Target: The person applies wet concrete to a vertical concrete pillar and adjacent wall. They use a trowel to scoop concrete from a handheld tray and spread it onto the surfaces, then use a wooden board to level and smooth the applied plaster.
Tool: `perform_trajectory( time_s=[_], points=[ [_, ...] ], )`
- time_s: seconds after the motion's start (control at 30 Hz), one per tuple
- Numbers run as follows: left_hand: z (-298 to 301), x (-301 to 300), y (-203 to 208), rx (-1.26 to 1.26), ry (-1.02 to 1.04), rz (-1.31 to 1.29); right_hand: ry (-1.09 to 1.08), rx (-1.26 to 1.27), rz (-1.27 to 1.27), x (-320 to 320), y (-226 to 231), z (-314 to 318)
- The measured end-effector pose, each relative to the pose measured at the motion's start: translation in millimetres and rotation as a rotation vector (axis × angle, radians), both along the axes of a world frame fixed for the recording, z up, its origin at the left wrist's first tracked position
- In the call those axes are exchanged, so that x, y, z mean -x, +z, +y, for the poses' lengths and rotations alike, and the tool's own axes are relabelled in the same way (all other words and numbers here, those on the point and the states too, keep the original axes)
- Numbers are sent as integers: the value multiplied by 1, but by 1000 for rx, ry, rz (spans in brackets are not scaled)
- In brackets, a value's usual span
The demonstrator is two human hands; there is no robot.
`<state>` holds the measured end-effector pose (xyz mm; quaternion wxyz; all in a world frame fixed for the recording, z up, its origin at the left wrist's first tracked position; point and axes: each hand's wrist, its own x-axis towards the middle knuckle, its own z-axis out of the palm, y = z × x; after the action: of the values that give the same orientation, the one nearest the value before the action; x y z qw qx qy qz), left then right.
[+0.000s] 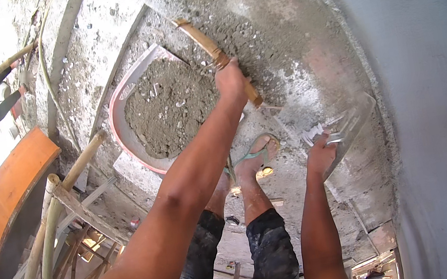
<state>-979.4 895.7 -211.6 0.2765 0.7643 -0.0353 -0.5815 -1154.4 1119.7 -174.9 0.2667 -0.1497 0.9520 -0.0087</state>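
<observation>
My left hand point(232, 83) is closed around a curved strip of split bamboo point(198, 38), which slants over the dusty floor. Beside it lies a shallow pan with a pinkish rim point(114, 121), heaped with grey, crumbly mortar point(170, 104). In my right hand point(321, 155) is a flat metal plastering trowel point(359, 119), held low over the floor near the wall. Part of its handle is hidden by my fingers, and whitish smears show around it.
A smooth grey wall point(420, 77) rises on the right. My sandalled foot point(258, 154) stands between the pan and the trowel. Bamboo poles point(85, 159) and a curved orange board point(14, 198) are at the left. Loose mortar is scattered on the concrete floor point(276, 30).
</observation>
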Motion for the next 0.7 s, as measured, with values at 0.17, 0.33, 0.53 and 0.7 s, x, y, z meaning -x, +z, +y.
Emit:
perform_trajectory(
  time_s=[0.17,0.33,0.53,0.7],
  points=[
    [13,-51,36,123,-237,330,215,-14,-93,-54,-52,-30],
    [95,-201,120,49,-445,-138,469,60,-124,-135,-62,-41],
    [232,-368,138,-310,-169,-607,945,409,28,-70,-24,-82],
    [210,-395,61,-241,103,-264,544,228,92,-34,-38,-211]
  ],
)
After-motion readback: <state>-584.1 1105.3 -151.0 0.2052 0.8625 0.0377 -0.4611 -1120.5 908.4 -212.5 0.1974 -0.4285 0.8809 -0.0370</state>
